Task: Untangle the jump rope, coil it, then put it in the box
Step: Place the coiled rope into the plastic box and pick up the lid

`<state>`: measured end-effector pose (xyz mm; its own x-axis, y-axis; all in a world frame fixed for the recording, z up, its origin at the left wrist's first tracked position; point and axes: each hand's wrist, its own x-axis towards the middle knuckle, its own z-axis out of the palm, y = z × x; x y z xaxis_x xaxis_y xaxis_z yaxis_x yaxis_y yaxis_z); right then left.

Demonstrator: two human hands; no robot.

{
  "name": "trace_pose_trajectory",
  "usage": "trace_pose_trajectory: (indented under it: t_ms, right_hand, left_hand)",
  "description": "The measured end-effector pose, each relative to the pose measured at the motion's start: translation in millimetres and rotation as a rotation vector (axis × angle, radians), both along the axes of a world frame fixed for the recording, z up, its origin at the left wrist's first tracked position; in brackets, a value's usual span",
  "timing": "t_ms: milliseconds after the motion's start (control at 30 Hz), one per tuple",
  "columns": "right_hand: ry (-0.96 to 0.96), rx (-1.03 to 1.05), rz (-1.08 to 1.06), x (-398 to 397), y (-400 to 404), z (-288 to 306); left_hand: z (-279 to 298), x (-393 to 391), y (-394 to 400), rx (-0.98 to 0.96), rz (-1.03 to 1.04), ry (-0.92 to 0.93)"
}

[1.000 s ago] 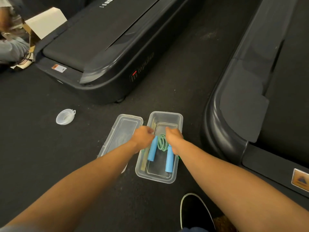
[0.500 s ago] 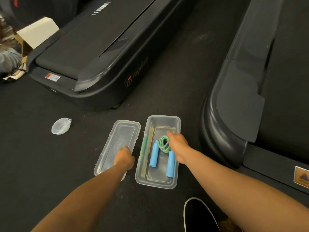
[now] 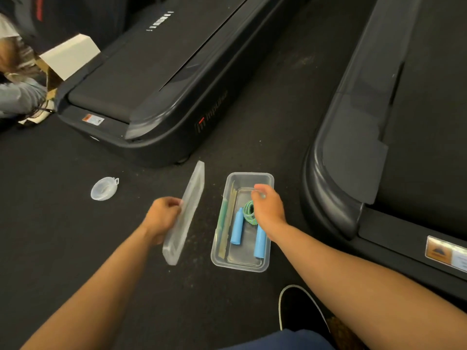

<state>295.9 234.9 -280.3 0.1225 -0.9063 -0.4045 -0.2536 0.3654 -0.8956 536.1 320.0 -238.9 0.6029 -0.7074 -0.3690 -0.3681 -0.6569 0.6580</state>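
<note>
While my left hand (image 3: 163,218) grips the clear lid (image 3: 185,215) tilted on edge, my right hand (image 3: 267,208) hovers, fingers loosely curled and released, over the coiled jump rope (image 3: 249,212) in the box (image 3: 249,176).

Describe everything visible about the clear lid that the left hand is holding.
The lid is a long, shallow rectangle of clear, slightly frosted plastic with rounded corners and a raised rim. It is lifted off the dark floor and tilted up on edge, its long axis running away from the person. The left hand grips its left long edge near the middle, fingers curled round the rim. It stands left of the open box, apart from it, not yet covering it. Nothing else touches it.
</note>
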Motion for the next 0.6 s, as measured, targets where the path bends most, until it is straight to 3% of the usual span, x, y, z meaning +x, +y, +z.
trace_pose_trajectory:
  t_ms: [167,267,367,500,600]
  right_hand:
    - [-0.034,-0.007,0.101,-0.8,20.2,12.4]
    - [-0.092,0.114,0.19,1.7,26.9,13.6]
    - [-0.232,0.213,0.122,-2.5,29.0,12.4]
    - [-0.12,0.114,0.073,-24.9,26.7,2.8]
    - [0.029,0.055,0.142,-40.7,28.4,-14.7]
  left_hand:
    - [64.5,-4.0,18.3,-0.321,0.059,0.687]
    - [76.3,-6.0,22.7,-0.412,-0.038,0.923]
    - [52.7,-17.5,18.5,-0.399,0.059,1.011]
    - [7.1,-37.8,10.7,-0.282,0.109,1.016]
    - [-17.0,-63.7,3.0,-0.204,0.11,0.837]
